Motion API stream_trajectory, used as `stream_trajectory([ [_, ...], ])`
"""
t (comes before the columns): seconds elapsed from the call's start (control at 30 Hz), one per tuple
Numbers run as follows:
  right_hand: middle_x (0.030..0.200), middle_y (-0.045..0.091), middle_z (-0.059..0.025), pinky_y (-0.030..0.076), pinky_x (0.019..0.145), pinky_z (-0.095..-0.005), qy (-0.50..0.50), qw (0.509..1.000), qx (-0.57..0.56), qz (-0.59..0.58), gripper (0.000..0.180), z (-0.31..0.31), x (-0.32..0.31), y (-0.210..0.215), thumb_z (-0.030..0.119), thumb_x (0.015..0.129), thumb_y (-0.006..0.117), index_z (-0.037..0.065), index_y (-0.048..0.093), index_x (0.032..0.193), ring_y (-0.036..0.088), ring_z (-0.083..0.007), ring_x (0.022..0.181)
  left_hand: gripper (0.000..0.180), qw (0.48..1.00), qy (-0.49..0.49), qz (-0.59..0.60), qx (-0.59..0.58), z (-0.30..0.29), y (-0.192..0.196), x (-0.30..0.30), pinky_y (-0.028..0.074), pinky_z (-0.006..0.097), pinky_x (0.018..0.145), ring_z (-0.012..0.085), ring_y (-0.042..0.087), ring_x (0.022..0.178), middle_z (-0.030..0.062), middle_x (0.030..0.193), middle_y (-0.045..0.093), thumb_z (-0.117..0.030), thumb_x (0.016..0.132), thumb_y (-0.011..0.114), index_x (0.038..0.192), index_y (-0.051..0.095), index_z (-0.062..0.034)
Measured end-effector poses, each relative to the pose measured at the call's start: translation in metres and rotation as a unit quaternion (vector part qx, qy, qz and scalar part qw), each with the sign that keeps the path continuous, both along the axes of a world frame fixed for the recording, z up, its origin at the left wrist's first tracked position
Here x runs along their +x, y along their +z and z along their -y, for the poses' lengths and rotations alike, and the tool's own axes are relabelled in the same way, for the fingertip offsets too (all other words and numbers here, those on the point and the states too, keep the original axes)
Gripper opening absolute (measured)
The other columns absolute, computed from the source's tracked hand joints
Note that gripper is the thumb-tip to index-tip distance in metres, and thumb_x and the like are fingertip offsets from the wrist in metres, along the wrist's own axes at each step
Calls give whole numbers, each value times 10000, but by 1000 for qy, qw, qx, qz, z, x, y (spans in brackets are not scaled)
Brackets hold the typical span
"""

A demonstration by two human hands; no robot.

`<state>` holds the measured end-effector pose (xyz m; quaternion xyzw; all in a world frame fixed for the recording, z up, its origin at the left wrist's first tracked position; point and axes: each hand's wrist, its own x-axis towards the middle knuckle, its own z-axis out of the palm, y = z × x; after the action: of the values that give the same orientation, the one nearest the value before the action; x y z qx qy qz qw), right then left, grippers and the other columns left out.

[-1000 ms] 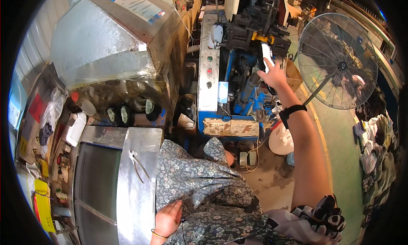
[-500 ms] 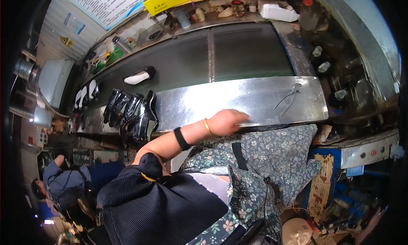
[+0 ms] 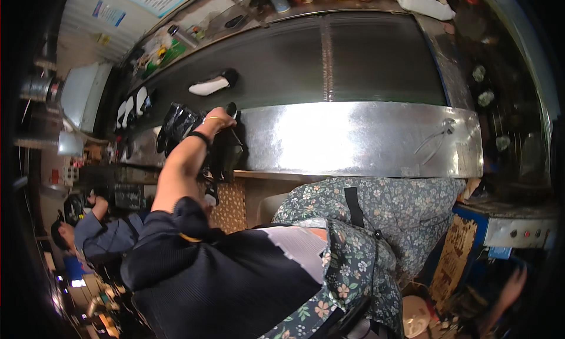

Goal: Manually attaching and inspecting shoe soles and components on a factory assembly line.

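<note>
Left hand (image 3: 219,118) closes around the top of a black shoe upper (image 3: 226,151) standing upright at the left end of the shiny steel ledge (image 3: 353,139), long axis running downward from the grip; right hand (image 3: 511,286) low, far off, grip indiscernible

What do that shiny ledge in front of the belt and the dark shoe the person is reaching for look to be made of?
The ledge looks like bare sheet metal, probably steel: it is silvery and throws a bright glare. The shoe under the left hand looks like black leather or an imitation, dark with a slight sheen; I cannot tell which.
</note>
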<state>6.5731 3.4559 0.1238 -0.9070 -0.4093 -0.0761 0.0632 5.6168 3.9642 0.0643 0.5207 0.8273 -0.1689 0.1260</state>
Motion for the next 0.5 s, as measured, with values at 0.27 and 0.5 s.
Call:
stream_trajectory([
  [0.27, 921, 707, -83, 494, 791, -268, 162, 855, 190, -455, 253, -248, -362, -92, 178, 921, 630, 25, 676, 1117, 636, -119, 858, 404, 584, -123, 802, -17, 5, 91, 199, 503, 341, 854, 208, 646, 903, 91, 987, 684, -165, 726, 743, 1079, 627, -5],
  [0.5, 1024, 650, -39, 474, 777, -259, 98, 612, 260, -740, 447, -280, -375, -27, 404, 1004, 486, 19, 589, 1208, 583, -96, 854, 400, 235, -829, 503, 65, 115, 141, 375, 359, 471, 1080, 264, 572, 1167, 58, 1187, 644, -154, 715, 691, 1110, 654, -110],
])
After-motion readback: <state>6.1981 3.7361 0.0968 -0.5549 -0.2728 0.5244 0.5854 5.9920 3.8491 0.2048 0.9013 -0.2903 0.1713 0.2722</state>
